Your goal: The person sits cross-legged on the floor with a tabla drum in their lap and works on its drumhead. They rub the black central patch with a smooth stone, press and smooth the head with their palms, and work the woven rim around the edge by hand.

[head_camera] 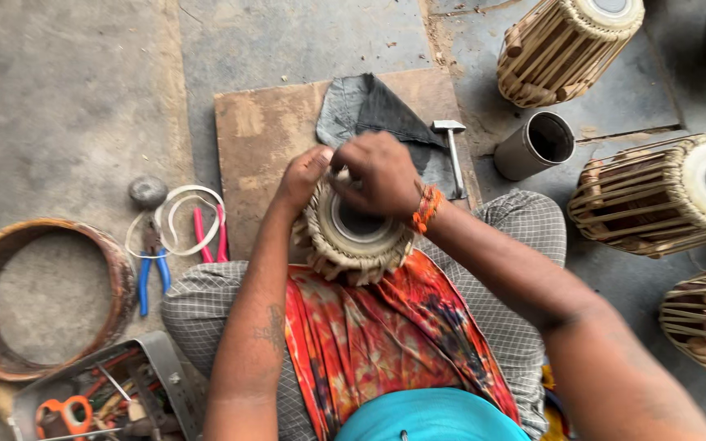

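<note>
Hands are working together on a small drum (pixel 355 237) that is resting on the person's lap, over an orange tie-dyed cloth (pixel 377 335). The right hand (pixel 379 173) is curling closed over the far rim of the drum head, fingers pressing down on the braided edge, with an orange thread band (pixel 426 208) sitting at its wrist. The left hand (pixel 304 175) is closing on the rim just beside it, thumb and fingertips pinching the edge; whether anything small is lying between the fingers I cannot tell. The drum is sitting directly under both hands, its pale skin and dark centre showing just below the right palm.

Beyond the hands a brown board (pixel 263 131) is lying on the floor, carrying a grey cloth (pixel 361 106) and a small metal hammer (pixel 451 151). Further right of the grip a grey metal cylinder (pixel 533 147) is lying open-mouthed, with three strapped drums (pixel 655 196) around it. Left of the grip, blue-handled pliers (pixel 151 273), red-handled pliers (pixel 210 233), a white loop of cord (pixel 181 216) and a round brown hoop (pixel 42 298) are lying well apart from the hands; a metal tool tray (pixel 161 371) is sitting near the left elbow
</note>
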